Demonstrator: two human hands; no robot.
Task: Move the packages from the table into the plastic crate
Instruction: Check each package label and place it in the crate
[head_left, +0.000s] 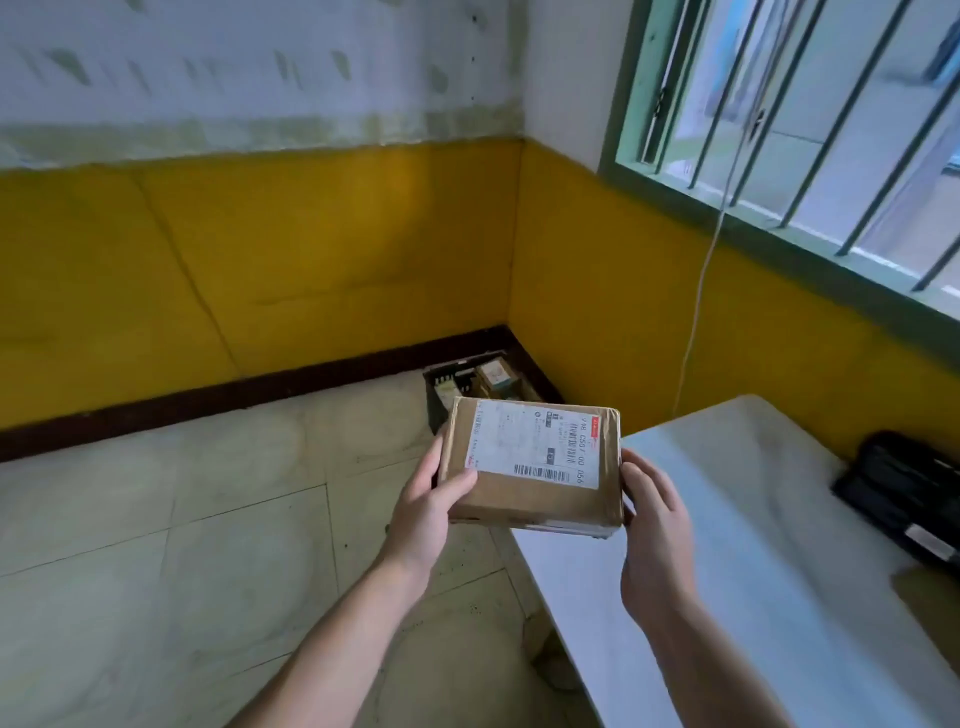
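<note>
one view, head camera.

- item: cardboard package (535, 467), centre of the frame, held in the air off the left edge of the table (737, 545).
- left hand (426, 514): grips the package's left edge, thumb on the top face, fingers underneath.
- right hand (654, 530): clasps the right edge, thumb against the side; the fingers are hidden under the box.
- destination: plastic crate (434, 387), on the floor in the room corner, just above the package in the frame and partly hidden by it. small boxes (493, 375) already lie inside.

step in hand, as judged: carrying to the crate. keep both hands on and the box level. bring it over a free gap beside the boxes already in the crate. lower it flat and let go only once it rests, rather than dropping it.

materials and shapes:
- package: brown card, flat and rectangular, with softened corners, a glossy taped skin and a white shipping label (530, 449) with barcodes.
- crate: dark, with slotted walls.
- table: pale and smooth with a rounded corner, at the lower right.
- black case (904, 493): ribbed, at the right edge of the frame.
- floor (156, 519): pale, glossy tiles.
</note>
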